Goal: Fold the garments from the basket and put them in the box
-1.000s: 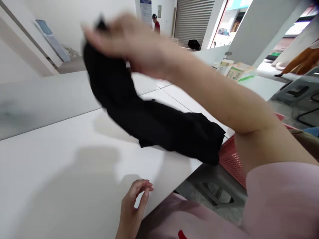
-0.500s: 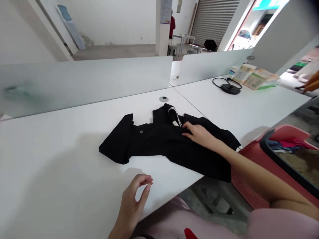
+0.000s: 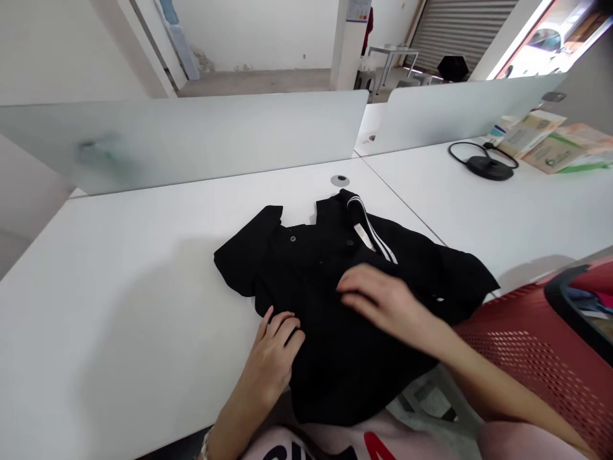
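A black shirt (image 3: 330, 306) lies spread on the white table, its lower part hanging over the front edge towards my lap. White stripes line its collar (image 3: 376, 236), a pale label (image 3: 364, 236) shows inside the neck, and a small round button (image 3: 292, 239) is on the left. My left hand (image 3: 275, 351) rests on the shirt's left side, fingers slightly bent and apart on the cloth. Over the middle of the shirt is my right hand (image 3: 383, 303), a little blurred, with thumb and forefinger apart and no cloth visible between them.
To the right stands a red perforated basket (image 3: 522, 345) with a dark rim and cloth inside. A black round device with a cable (image 3: 489, 167) and cardboard boxes (image 3: 550, 150) sit at the back right. A frosted divider (image 3: 230, 134) runs along the table's back.
The shirt's lower part has been unfolded and drawn towards me over the table edge. My left hand has gone from hovering above the table to the shirt; my right hand has moved nearer me.
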`<state>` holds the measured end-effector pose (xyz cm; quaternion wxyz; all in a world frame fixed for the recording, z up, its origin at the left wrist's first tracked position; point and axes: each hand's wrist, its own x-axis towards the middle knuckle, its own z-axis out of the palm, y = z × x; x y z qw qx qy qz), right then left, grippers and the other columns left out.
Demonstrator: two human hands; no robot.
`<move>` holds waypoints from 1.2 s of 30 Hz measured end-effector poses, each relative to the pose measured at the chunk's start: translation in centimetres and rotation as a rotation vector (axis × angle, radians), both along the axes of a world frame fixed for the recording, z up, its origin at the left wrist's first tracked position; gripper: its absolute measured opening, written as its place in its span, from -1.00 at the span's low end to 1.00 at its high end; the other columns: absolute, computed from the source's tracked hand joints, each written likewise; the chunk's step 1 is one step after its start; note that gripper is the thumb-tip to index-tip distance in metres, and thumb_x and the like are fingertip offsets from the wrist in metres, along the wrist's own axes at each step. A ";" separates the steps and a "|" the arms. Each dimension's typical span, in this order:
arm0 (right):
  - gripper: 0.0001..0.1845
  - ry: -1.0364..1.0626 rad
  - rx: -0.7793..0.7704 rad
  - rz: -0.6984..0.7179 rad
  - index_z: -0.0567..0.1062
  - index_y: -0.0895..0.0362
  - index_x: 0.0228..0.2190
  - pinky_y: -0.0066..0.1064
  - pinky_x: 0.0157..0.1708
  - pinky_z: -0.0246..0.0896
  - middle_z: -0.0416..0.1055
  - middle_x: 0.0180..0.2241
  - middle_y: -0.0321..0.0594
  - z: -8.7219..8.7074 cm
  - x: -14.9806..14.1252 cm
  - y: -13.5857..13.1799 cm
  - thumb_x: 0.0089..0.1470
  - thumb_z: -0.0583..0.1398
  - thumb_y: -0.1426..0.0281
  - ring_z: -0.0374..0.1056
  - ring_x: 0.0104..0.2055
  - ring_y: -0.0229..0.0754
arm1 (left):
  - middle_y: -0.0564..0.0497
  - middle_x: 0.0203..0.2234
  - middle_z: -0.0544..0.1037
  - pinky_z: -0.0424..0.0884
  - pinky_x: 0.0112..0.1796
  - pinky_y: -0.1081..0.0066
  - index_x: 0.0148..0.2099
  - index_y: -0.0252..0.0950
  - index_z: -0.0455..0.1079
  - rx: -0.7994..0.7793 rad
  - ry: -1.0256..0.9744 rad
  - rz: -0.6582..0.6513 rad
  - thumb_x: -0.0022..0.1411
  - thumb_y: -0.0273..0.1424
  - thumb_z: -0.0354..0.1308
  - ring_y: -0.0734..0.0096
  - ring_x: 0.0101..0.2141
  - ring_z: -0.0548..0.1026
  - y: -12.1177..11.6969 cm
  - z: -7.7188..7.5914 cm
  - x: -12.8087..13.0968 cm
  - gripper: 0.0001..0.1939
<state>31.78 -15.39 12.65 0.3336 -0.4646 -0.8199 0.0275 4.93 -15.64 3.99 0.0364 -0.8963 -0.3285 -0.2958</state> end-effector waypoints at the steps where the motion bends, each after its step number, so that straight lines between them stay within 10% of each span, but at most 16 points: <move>1: -0.69 0.009 0.050 -0.068 0.54 0.06 -0.14 -0.17 0.02 0.34 0.42 -0.09 -0.10 0.5 1.5 1.1 0.34 0.09 0.15 0.37 0.00 -0.05 | -0.02 -0.22 0.56 0.32 0.19 -0.02 -0.20 -0.27 0.40 0.005 -0.032 0.020 0.14 -0.81 -0.17 0.23 -0.04 0.50 -0.2 -0.1 -0.3 -0.55; 5: -0.67 -0.041 0.127 -0.470 0.48 0.15 -0.04 -0.17 -0.07 0.35 0.37 -0.03 0.01 0.1 6.7 4.7 0.31 0.10 0.23 0.41 -0.12 -0.05 | 0.03 -0.42 0.46 0.46 -0.20 0.30 -0.34 -0.26 0.27 -0.038 -0.108 0.031 0.13 -0.80 -0.19 0.37 -0.36 0.45 -1.3 0.0 -1.6 -0.63; 11: -0.71 -0.252 0.050 -0.518 0.44 0.21 -0.11 -0.10 -0.08 0.31 0.39 -0.14 0.06 -2.4 7.8 6.1 0.27 0.12 0.25 0.36 -0.07 0.09 | 0.10 -0.52 0.44 0.38 -0.34 0.40 -0.36 -0.24 0.26 -0.316 -0.062 -0.032 0.29 -0.72 -0.22 0.44 -0.46 0.42 -2.5 1.1 -3.8 -0.64; 16: -0.80 -0.080 0.013 -0.372 0.41 0.12 -0.24 -0.26 -0.20 0.29 0.39 -0.31 -0.11 -1.2 5.9 5.0 0.32 0.04 0.30 0.35 -0.26 -0.09 | 0.06 -0.30 0.53 0.43 -0.29 0.47 -0.15 -0.18 0.39 -0.527 0.032 -0.185 0.32 -0.65 -0.16 0.45 -0.32 0.52 -0.6 4.4 -4.5 -0.65; 22: -0.86 0.028 -0.159 0.089 0.37 0.12 -0.23 -0.41 -0.21 0.30 0.35 -0.24 -0.15 -1.4 0.0 -0.8 0.36 0.04 0.38 0.33 -0.24 -0.21 | -0.18 0.16 0.39 0.35 0.21 0.26 0.22 -0.30 0.25 -0.096 -0.083 -0.171 0.39 -0.59 -0.11 0.30 0.21 0.36 5.3 8.0 -1.5 -0.59; 27: -0.83 0.008 -0.550 0.444 0.43 0.12 -0.19 -0.47 -0.29 0.29 0.37 -0.26 -0.18 -1.1 -2.8 -4.2 0.36 0.11 0.29 0.34 -0.25 -0.24 | -0.10 0.40 0.16 -0.11 0.37 -0.17 0.37 -0.19 0.18 0.093 0.235 -0.349 0.33 -0.70 -0.11 0.12 0.42 0.00 10.3 9.2 0.2 -0.37; 31: -0.78 0.104 -0.604 0.364 0.42 0.12 -0.27 -0.48 -0.33 0.25 0.38 -0.33 -0.23 -1.4 -1.1 -4.2 0.37 0.10 0.26 0.32 -0.33 -0.28 | -0.10 0.40 0.15 -0.31 0.33 -0.33 0.39 -0.14 0.16 0.065 0.293 -0.312 0.36 -0.69 -0.13 0.09 0.43 -0.02 12.9 8.5 -0.7 -0.36; 36: -0.79 0.170 -0.512 0.156 0.47 0.07 -0.19 -0.46 -0.21 0.37 0.44 -0.24 -0.22 -4.2 2.1 -5.5 0.31 0.17 0.20 0.42 -0.22 -0.22 | -0.02 0.47 -0.06 -0.08 0.31 -0.31 0.49 -0.07 -0.09 -0.048 0.329 -0.182 0.22 -0.80 -0.23 -0.01 0.45 -0.17 13.0 7.4 -1.8 -0.12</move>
